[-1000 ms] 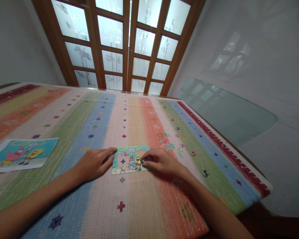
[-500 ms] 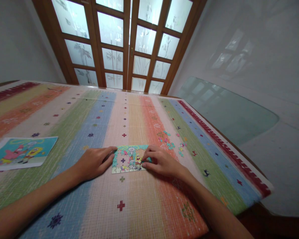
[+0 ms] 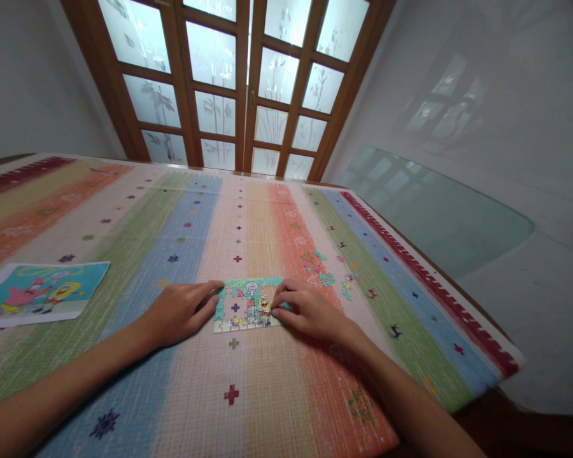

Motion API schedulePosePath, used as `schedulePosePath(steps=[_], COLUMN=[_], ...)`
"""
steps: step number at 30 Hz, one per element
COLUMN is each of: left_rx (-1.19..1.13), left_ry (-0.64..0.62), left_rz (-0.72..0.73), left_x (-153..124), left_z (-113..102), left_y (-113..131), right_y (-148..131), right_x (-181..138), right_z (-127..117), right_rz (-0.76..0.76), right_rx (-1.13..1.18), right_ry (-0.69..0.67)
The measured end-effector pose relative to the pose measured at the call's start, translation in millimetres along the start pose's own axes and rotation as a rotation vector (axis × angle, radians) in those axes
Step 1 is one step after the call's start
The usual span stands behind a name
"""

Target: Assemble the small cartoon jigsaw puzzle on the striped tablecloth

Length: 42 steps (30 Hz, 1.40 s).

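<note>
Head view: a partly assembled SpongeBob jigsaw puzzle [image 3: 253, 306] lies on the striped tablecloth [image 3: 195, 394]. The left hand [image 3: 177, 313], thumb and forefinger parted, touches its left edge; the right hand [image 3: 310, 310] curls over its right side, whether gripping anything I cannot tell.
</note>
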<state>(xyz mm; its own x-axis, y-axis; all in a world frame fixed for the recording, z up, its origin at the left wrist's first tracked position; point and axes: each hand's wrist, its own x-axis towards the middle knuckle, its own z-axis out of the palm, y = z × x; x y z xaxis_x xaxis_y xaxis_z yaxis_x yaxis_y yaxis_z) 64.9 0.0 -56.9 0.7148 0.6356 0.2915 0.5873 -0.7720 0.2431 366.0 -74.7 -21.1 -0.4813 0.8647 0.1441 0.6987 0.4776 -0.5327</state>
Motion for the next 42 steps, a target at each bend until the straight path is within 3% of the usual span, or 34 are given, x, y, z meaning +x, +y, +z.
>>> schedulePosePath(steps=[14,17,23,28,35,42], left_rx=[0.012,0.019,-0.012,-0.012,0.004,-0.011], left_ry=[-0.003,-0.003,0.012,0.025,-0.011,-0.009], left_rz=[0.003,0.003,0.013,-0.014,-0.001,-0.020], left_x=[0,0,0,0,1,1], left_z=[1,0,1,2,-4,-5], left_y=[-2,-1,-2,-2,2,2], right_y=[-1,6,41,55,47,42], right_x=[1,1,-8,-16,-13,-10], right_z=[6,-1,-35,-48,-41,-41], right_rz=[0.028,0.014,0.047,0.091,0.159,0.206], right_rx=[-0.030,0.004,-0.113,-0.158,-0.157,-0.055], right_ry=[0.018,0.057,0.268,0.197,0.030,0.041])
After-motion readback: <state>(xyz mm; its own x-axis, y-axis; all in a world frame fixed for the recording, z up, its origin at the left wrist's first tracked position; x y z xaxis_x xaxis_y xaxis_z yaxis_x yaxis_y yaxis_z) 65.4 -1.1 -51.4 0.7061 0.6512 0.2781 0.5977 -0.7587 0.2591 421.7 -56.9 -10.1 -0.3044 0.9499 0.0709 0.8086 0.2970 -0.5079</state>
